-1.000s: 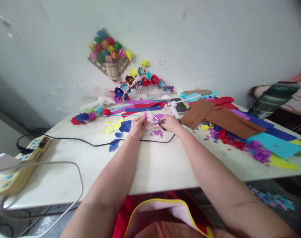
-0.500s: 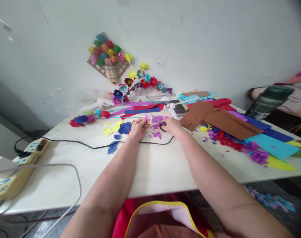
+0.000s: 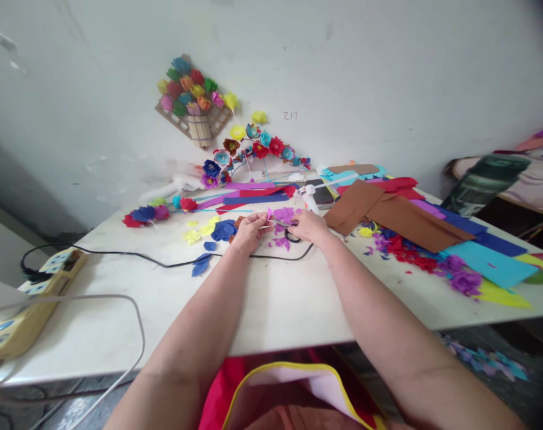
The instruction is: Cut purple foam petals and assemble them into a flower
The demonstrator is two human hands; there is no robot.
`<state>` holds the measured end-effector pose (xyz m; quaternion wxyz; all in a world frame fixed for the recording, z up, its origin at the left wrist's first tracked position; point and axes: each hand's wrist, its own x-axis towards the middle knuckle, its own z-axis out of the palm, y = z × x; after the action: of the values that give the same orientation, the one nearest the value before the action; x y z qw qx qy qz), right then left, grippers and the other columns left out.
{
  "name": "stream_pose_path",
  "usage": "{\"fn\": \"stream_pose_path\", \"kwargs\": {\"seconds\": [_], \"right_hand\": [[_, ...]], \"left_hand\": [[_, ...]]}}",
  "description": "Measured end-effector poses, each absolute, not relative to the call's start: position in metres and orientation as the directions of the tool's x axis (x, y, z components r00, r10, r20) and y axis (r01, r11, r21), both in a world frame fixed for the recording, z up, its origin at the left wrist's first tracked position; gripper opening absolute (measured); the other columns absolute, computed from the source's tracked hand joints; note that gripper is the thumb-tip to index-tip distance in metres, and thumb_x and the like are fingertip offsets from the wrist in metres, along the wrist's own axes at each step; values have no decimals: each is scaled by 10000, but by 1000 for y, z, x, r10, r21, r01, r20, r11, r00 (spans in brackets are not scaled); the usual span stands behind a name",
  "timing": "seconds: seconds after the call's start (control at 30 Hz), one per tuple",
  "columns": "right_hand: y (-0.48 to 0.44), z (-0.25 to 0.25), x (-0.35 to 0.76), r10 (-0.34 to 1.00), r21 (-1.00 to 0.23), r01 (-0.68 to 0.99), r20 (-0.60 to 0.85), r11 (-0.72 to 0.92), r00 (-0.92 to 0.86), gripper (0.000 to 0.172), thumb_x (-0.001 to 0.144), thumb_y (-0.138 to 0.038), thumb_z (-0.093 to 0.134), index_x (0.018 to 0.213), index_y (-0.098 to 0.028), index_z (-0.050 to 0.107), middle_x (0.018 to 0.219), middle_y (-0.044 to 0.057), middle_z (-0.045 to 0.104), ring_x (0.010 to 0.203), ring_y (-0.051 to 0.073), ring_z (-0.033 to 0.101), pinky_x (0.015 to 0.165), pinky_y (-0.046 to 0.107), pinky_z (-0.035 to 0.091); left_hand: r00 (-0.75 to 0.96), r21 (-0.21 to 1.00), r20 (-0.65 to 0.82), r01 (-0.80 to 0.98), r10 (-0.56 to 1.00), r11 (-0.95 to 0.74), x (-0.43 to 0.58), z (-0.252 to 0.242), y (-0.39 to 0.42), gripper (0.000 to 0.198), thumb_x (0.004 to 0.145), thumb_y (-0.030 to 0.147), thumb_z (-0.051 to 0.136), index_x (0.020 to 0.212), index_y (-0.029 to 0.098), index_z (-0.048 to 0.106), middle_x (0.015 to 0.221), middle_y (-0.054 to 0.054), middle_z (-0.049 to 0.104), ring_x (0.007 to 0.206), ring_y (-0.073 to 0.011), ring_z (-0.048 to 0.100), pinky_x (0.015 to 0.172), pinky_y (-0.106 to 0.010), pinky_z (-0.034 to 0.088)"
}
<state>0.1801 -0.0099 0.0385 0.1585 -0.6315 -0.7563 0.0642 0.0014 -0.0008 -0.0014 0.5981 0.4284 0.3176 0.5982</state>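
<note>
Between its fingertips my left hand (image 3: 252, 232) pinches a small purple paper piece (image 3: 270, 214). My right hand (image 3: 310, 226) is closed around the black handles of a pair of scissors (image 3: 291, 235). The blades point left and reach the purple piece at my left fingers. Purple paper scraps (image 3: 282, 243) lie on the table below and behind the scissors. Just left of my left hand are blue paper petals (image 3: 224, 230) and yellow paper pieces (image 3: 208, 226). A white glue gun (image 3: 309, 197) stands behind my right hand.
Brown paper sheets (image 3: 401, 224), red scraps (image 3: 410, 254) and a turquoise sheet (image 3: 488, 263) cover the table's right side. A black cord (image 3: 164, 264) runs in front of my hands from a power strip (image 3: 48, 292). Paper flowers (image 3: 260, 149) stand at the back. A dark bottle (image 3: 486, 185) is at right.
The scissors' blades, spread apart before, have come together and moved left to the purple paper at my left fingers. The left hand keeps its pinch, and the view has shifted slightly.
</note>
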Motion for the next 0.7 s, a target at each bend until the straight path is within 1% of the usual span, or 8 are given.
{"fn": "stream_pose_path", "kwargs": {"seconds": [0.1,0.2,0.27,0.33,0.4,0.5,0.6,0.7], "right_hand": [[-6,36,179,973,-446,877,213,178,-89,263,781,-398,610,915,-234,766,1027,75,723,966,259,647,749,312,472],[-2,31,174,971,-663,715,217,221,-99,215,759,-378,646,774,-187,743,796,44,718,772,195,645,651,260,459],[-3,28,170,976,-803,554,189,217,-109,186,749,-328,652,692,-157,699,626,13,649,580,138,575,540,228,424],[-5,28,166,980,-901,391,150,189,-127,178,743,-285,654,631,-146,652,528,-16,575,457,93,475,461,204,376],[-9,30,162,985,-951,271,114,145,-126,191,733,-244,661,579,-142,612,495,-26,546,404,63,407,412,186,330],[-14,35,158,991,-984,165,52,73,-125,199,726,-202,673,556,-132,597,494,-19,556,377,43,389,380,171,296],[-18,39,156,992,-992,124,20,36,-127,207,736,-164,668,545,-123,598,476,-21,551,361,35,394,364,161,284],[-20,41,155,993,-992,127,8,24,-119,245,761,-132,641,523,-122,584,439,-30,523,339,29,382,349,154,270]], "left_hand": [[79,900,140,-427,987,-94,2,-2,0,279,576,299,848,697,132,659,706,-30,650,619,-108,592,619,-240,520],[82,902,139,-423,987,-92,2,-2,0,277,572,293,846,692,130,657,659,-13,617,622,-117,594,637,-261,515],[88,903,137,-420,987,-88,3,-2,-1,282,562,291,850,687,128,657,661,-12,615,630,-121,596,646,-269,509],[93,907,135,-412,986,-85,3,-1,-1,306,537,303,861,693,129,663,671,-12,622,636,-122,597,648,-268,504],[101,913,133,-399,986,-82,3,-1,-2,346,512,334,872,705,130,668,679,-12,631,636,-119,596,650,-263,502],[116,922,133,-378,984,-80,3,-1,-2,389,502,380,877,713,132,662,684,-8,636,636,-110,594,657,-255,500],[124,929,129,-361,984,-77,3,-2,-2,390,513,383,875,719,134,656,687,-2,635,639,-105,594,664,-254,496],[127,932,122,-355,984,-70,3,-2,-2,375,527,372,871,725,134,659,694,-6,641,645,-107,598,663,-255,493]]}}
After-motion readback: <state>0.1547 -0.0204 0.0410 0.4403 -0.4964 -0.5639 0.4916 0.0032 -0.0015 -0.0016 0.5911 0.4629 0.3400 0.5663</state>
